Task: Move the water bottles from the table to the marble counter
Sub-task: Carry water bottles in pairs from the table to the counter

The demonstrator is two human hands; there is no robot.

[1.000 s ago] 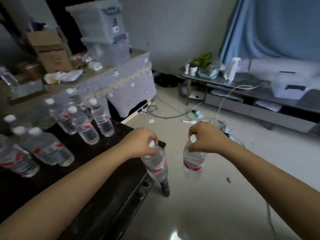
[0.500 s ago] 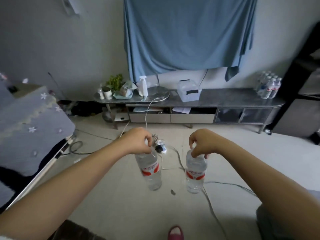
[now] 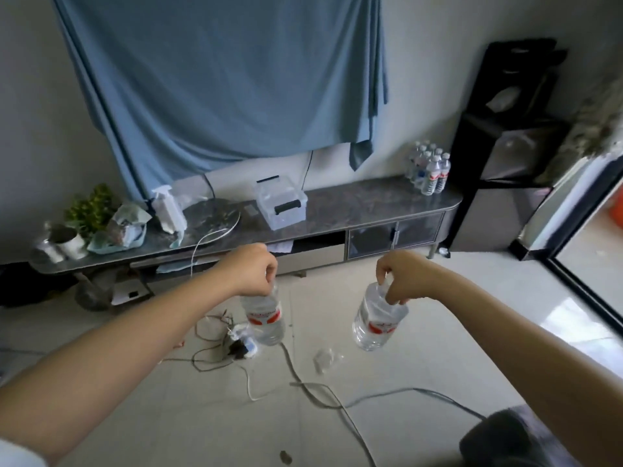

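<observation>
Compared with half a second before, my view had swung right: the marble counter [image 3: 354, 200] sat tilted across mid-frame, and the bottle cluster [image 3: 428, 170] on it stood nearer at upper right. My left hand [image 3: 253, 269] pinched the left bottle [image 3: 263, 316] by its neck; my right hand [image 3: 403, 276] pinched the right bottle [image 3: 378, 318] likewise, both hanging over the floor. Their red-and-white labels were too blurred to read.

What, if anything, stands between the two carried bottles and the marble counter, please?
Nothing upright blocks the way. Cables and a power strip lie on the floor between the bottles and the marble counter.
</observation>
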